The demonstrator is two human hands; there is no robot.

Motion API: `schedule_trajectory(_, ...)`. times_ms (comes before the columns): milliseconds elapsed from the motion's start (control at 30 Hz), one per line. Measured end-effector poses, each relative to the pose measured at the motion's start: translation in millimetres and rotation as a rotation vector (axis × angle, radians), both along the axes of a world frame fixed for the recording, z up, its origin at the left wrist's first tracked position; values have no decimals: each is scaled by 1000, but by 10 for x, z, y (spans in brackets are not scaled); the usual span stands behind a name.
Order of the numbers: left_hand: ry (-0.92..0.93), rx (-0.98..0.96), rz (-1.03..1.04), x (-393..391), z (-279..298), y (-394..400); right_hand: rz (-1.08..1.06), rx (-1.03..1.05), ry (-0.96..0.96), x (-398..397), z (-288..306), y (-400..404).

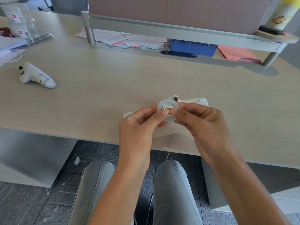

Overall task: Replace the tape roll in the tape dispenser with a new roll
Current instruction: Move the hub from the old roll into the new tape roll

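Just above the near edge of the desk (97, 101), a clear tape roll (168, 106) was held between both hands. It was pinched by the thumb and fingers of the left hand (138, 127) and the right hand (203, 124), with both thumbs pressed at its hub. Behind it, the white tape dispenser (193, 100) was seen lying on the desk, and a second roll (127, 114) beside the left hand.

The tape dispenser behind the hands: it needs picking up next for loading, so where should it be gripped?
Likely by the long side walls of the tape dispenser, from above. It lies lengthwise across the desk, cutter end towards the tape roll; avoid that end.
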State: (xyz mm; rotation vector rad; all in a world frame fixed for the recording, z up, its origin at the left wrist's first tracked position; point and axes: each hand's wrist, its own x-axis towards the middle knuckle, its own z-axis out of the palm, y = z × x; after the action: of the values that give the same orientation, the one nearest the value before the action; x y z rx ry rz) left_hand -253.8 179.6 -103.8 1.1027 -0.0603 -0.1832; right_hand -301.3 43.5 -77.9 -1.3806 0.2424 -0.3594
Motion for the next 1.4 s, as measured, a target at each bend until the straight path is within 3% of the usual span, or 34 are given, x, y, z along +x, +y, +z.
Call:
schedule_trajectory(467,9,-100,-188,9,11,-16,130,199,64,-50,17,-206)
schedule_trajectory(733,-6,-78,-172,-28,8,-65,126,219,45,-100,-26,-239)
schedule_trajectory(833,-30,-30,-121,-73,31,-119,56,170,10,-135,-42,-229)
schedule_trajectory(1000,-62,-50,-88,-205,78,-222,-208,-118,-21,-258,-48,-241)
schedule_trajectory(1400,-149,-99,-84,-517,151,-521,-291,-239,-100,-546,0,-404)
